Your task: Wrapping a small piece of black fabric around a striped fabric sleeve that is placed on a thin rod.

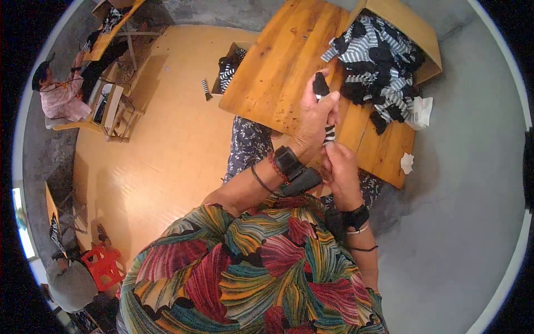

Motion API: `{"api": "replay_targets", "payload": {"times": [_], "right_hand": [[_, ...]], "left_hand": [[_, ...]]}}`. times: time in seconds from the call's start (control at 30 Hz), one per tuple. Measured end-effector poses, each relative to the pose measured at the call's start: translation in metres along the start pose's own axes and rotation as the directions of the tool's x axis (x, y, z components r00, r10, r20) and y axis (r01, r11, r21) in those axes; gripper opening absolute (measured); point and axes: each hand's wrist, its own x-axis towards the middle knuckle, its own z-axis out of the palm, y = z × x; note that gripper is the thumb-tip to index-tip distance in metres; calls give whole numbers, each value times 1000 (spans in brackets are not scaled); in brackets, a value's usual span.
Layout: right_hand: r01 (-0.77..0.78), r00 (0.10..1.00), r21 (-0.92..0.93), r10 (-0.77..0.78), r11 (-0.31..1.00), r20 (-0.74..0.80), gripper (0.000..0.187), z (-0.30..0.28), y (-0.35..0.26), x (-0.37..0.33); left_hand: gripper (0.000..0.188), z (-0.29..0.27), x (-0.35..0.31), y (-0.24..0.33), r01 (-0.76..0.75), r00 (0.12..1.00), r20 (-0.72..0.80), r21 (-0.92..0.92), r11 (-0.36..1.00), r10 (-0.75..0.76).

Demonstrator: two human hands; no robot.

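Just over the near side of the wooden table (278, 61), my two hands hold one small black-and-white striped knit piece, like a sock (321, 84). Its black end sticks up out of my left hand (316, 114), whose fingers and thumb are closed round it. Lower down, a striped part shows between the hands, and my right hand (340, 164) pinches its lower end. The fingers cover the rest of the piece. Beyond them lies a large heap of similar grey, white and black striped knit pieces (381, 58), spilling from a tipped cardboard box (428, 47).
Crumpled white paper (407, 163) and a white packet (421, 112) lie by the table's right edge. A carton of striped pieces (240, 46) stands on the floor left of it, with one loose piece (206, 90) alongside. Two other people sit at left, near a red stool (103, 266).
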Motion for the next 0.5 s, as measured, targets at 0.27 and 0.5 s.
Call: {"api": "replay_targets", "payload": {"times": [0.27,0.5], "right_hand": [[166,984,-221,-176,961,-24,25,-6,-18,-3],[109,993,-349,-119,931,-7,26,-26,-13,-18]], "left_hand": [[38,-17,19,10,256,918,373,-305,917,-132],[21,-21,30,9,228,904,427,-450,864,-16]]}}
